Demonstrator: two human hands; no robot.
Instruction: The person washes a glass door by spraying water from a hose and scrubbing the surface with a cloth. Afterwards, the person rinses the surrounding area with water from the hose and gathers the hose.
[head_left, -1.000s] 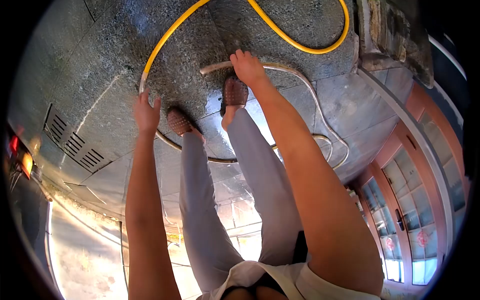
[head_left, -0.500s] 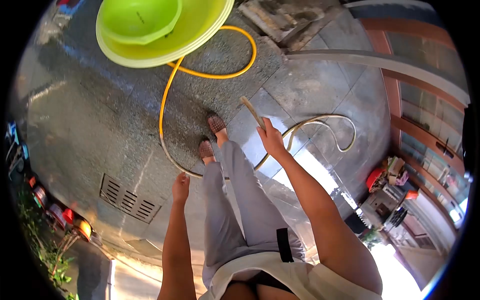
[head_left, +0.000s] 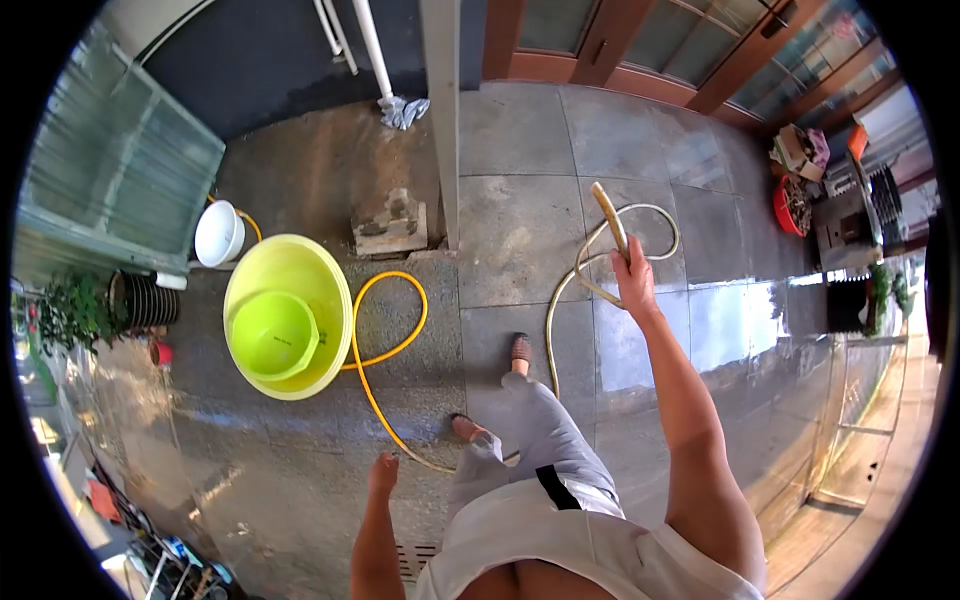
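Head view looks down on wet stone paving, and going from left to right: a white bucket (head_left: 218, 233) sits at the far left, just beside a large lime-green basin (head_left: 283, 315) with a smaller green bowl (head_left: 272, 333) nested inside it. A yellow hose (head_left: 375, 350) loops on the ground from the basin's right edge toward the person's feet. The left hand (head_left: 383, 472) hangs low and near, fingers loosely spread and holding nothing, close above the hose's near bend. Further right, the right hand (head_left: 633, 277) is raised, its fingers wrapped around the pale end of the hose (head_left: 610, 215), which juts up and away from the fist, its long axis pointing far and slightly left. Behind that hand the pale length curls on the paving in a loop. At the far right stands a red basket (head_left: 790, 207) among clutter.
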